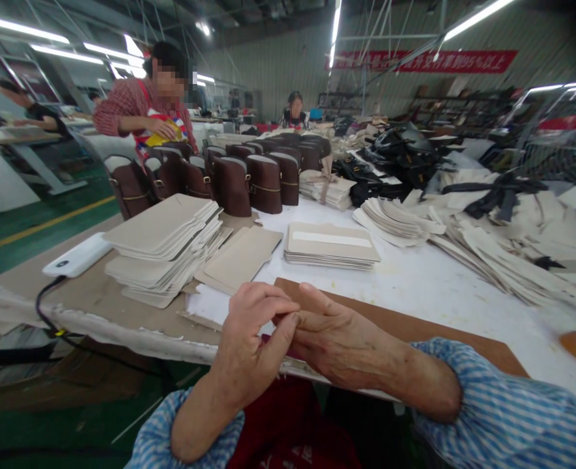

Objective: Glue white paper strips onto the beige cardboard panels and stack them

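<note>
Lower centre of frame, left hand [253,342] curled over fingertips of right hand [339,342] — hands touching, any pinched item hidden, grip of either hand not determinable, both at near edge of brown board [415,326], board flat on white table [415,280], beige panel stack [163,247] at centre left — well apart.

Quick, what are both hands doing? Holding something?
Left hand: fingers curled against the other hand; holding anything, cannot tell.
Right hand: fingertips hidden under the left one; cannot tell.
</note>
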Action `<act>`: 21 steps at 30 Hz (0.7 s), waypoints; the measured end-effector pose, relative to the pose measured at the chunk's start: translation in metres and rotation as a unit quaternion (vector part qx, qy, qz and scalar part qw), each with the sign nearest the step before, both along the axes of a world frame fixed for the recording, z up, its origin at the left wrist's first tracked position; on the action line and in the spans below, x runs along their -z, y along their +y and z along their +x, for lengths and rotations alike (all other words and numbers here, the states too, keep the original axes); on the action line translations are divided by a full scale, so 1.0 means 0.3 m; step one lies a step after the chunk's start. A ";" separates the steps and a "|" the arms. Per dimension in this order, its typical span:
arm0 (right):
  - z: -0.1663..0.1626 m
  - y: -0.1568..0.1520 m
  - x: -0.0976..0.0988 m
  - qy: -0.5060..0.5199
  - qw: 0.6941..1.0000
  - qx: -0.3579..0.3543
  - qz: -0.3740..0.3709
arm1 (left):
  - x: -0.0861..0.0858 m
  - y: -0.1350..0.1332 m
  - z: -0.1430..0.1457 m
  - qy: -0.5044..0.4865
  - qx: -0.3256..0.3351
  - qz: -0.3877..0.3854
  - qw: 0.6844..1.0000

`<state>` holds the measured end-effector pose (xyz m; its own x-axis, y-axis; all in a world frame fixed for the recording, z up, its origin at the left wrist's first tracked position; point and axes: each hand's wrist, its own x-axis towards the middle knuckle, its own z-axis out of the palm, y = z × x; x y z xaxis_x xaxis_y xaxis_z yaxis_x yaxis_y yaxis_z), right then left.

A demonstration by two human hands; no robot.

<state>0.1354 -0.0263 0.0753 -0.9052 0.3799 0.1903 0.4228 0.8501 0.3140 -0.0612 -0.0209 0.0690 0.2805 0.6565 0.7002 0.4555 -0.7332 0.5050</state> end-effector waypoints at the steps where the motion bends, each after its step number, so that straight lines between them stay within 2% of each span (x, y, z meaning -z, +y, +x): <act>1: 0.001 -0.005 -0.005 -0.004 1.000 -0.006 0.008 | -0.004 -0.001 -0.003 0.007 0.021 -0.001 1.000; 6: 0.001 -0.026 -0.026 0.001 0.999 -0.039 0.010 | -0.002 -0.015 0.006 -0.021 0.078 0.049 0.996; 8: 0.002 -0.031 -0.036 0.002 0.999 -0.045 0.002 | 0.005 -0.025 0.014 -0.061 0.085 0.024 0.994; 10: 0.004 -0.035 -0.044 0.007 0.999 -0.048 0.004 | 0.013 -0.032 0.017 -0.106 0.092 -0.033 0.990; 14: 0.015 -0.039 -0.047 0.045 0.997 -0.055 0.029 | 0.031 -0.029 0.007 -0.216 0.058 -0.110 0.969; 18: 0.026 -0.036 -0.041 0.071 0.996 -0.046 0.032 | 0.060 -0.025 -0.013 -0.323 0.054 -0.138 0.935; 21: 0.029 -0.030 -0.037 0.080 0.995 -0.052 0.039 | 0.074 -0.032 -0.018 -0.342 0.057 -0.124 0.930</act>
<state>0.1439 -0.0352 0.0864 -0.8946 0.2643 0.3604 0.3836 0.8678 0.3159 -0.0666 -0.0306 0.0468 -0.0984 0.8149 0.5712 -0.1081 -0.5794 0.8079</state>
